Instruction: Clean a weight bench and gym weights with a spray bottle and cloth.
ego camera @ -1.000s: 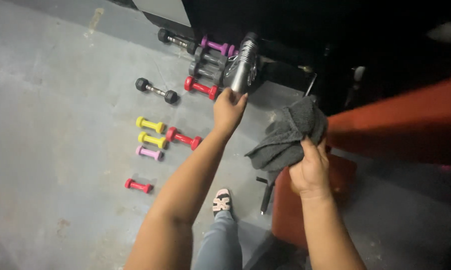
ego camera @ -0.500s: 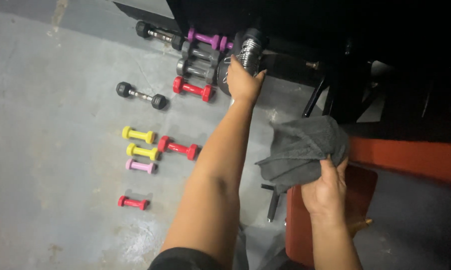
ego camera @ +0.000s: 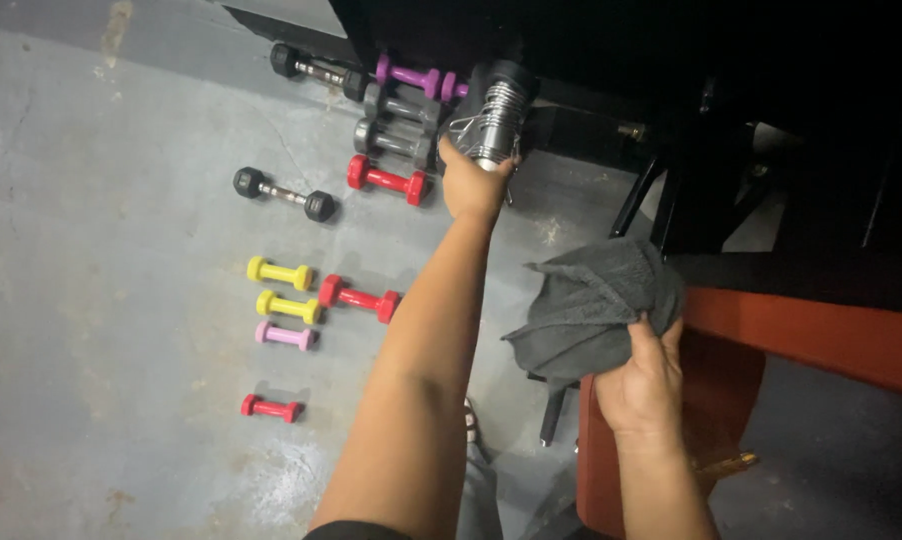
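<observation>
My left hand (ego camera: 471, 185) is closed around the chrome bar end (ego camera: 493, 120) just right of the red dumbbell (ego camera: 385, 180), steadying it, I judge; my right hand (ego camera: 643, 385) bunches the grey towel (ego camera: 593, 305) lower right, kept off the floor (ego camera: 111, 260). Dumbbells counted on the floor: 3 red, 2 yellow, 1 pink, 2 black, 2 grey, 1 purple.

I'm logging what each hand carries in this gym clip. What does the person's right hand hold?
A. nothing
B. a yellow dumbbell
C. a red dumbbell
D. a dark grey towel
D: the right hand is closed on a bunched dark grey towel above the red bench, while the left hand grips the metal bar end near the dumbbells on the floor.
</observation>
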